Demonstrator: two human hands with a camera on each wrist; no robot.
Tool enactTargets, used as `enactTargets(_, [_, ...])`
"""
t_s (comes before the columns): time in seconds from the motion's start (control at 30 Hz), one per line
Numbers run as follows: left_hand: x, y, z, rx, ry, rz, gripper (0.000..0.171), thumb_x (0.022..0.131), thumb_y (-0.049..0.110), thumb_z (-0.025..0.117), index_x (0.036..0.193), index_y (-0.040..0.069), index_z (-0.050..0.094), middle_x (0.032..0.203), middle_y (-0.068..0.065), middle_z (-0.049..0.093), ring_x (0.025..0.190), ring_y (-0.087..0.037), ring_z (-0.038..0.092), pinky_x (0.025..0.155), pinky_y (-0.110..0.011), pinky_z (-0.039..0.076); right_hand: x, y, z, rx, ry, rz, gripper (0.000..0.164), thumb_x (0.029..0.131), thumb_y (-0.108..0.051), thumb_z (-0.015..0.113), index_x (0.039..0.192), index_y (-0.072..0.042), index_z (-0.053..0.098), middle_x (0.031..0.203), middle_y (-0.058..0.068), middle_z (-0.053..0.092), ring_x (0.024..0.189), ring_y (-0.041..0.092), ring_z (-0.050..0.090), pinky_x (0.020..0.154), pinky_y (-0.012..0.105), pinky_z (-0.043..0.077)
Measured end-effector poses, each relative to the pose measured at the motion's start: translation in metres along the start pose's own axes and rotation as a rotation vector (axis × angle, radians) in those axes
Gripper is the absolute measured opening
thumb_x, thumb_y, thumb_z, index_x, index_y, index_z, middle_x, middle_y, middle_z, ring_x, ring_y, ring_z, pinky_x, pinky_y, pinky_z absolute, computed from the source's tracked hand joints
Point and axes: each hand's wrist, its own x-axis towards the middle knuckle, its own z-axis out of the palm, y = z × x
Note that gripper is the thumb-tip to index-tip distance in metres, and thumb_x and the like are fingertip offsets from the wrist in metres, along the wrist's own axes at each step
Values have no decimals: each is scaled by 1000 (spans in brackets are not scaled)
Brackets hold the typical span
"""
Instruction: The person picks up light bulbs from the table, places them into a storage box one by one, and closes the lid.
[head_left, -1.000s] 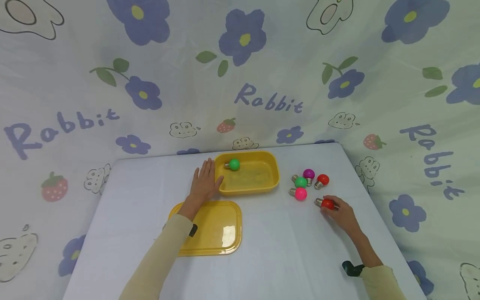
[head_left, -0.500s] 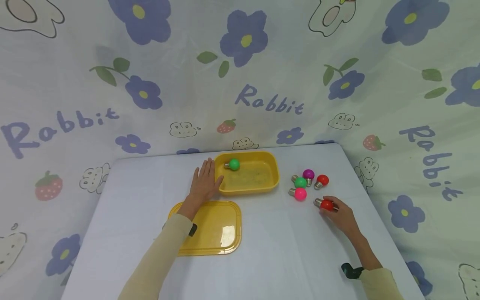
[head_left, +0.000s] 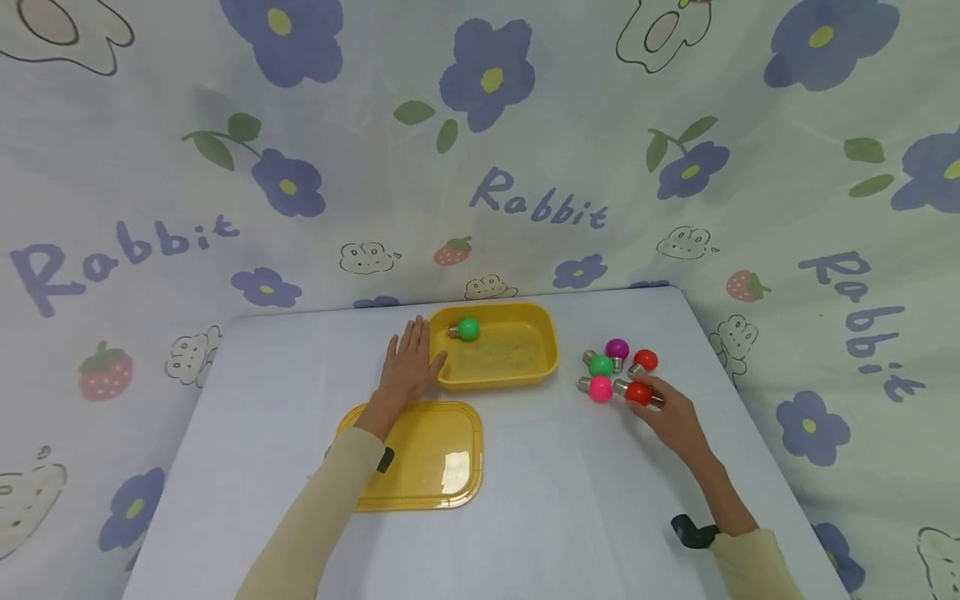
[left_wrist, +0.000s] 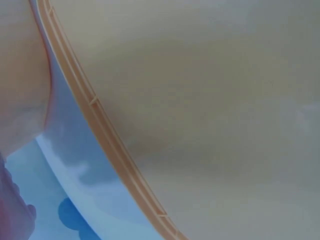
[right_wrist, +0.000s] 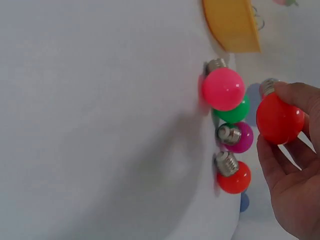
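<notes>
My right hand (head_left: 673,421) pinches a red light bulb (head_left: 638,393) between thumb and fingers, its metal screw base pointing left. A second metal end (head_left: 657,401) shows at the bulb's right side, partly covered by the fingers. In the right wrist view the held bulb (right_wrist: 280,120) shows close, above the table. My left hand (head_left: 407,363) lies with straight fingers along the left wall of a yellow plastic container (head_left: 517,379). Inside that container is a green bulb (head_left: 468,329), on its side. The yellow lid (head_left: 431,458) lies partly under my left forearm.
Left of the held bulb are a pink bulb (head_left: 601,389), a green bulb (head_left: 601,365) and a purple bulb (head_left: 618,348). Another red bulb (head_left: 646,360) lies just behind it. A patterned cloth (head_left: 540,125) hangs behind the white table (head_left: 555,500).
My right hand has moved left and away from me with the red bulb, closer to the pink one. My left hand stays at the container.
</notes>
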Motion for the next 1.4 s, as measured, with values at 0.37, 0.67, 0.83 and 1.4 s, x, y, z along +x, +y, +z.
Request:
enactTargets(0.37, [3,-5,2,9,-7,7,77,107,48,29,158,-1,-1,166,-17,-4,152,-30,-4,120,-52,1,25,-35,11,27,-17,-66,52,87,-6,78,135,-2,60,126,22,62,115,41,59,86,50,56])
enactTargets(0.67, [7,-8,-1,4,9,12,77,107,48,31,159,-1,0,166,-17,-3,152,-31,-3,120,-52,2,54,-68,26,9,-34,-116,50,86,-11,81,132,-4,63,124,19,64,112,38,61,88,51,55])
enactTargets(0.83, [9,-9,-2,-2,4,22,77,107,47,30,158,-1,-1,166,-17,-4,152,-30,-4,120,-51,1,69,-83,35,17,-57,-145,50,87,-15,80,133,-6,62,126,16,65,114,35,61,91,49,54])
enactTargets(1.4, [8,-8,-3,-11,0,26,77,107,48,29,159,0,-2,166,-16,-6,152,-29,-5,120,-50,-2,111,-122,74,150,-182,-125,47,91,-17,75,134,-8,59,130,14,60,117,33,60,92,41,54])
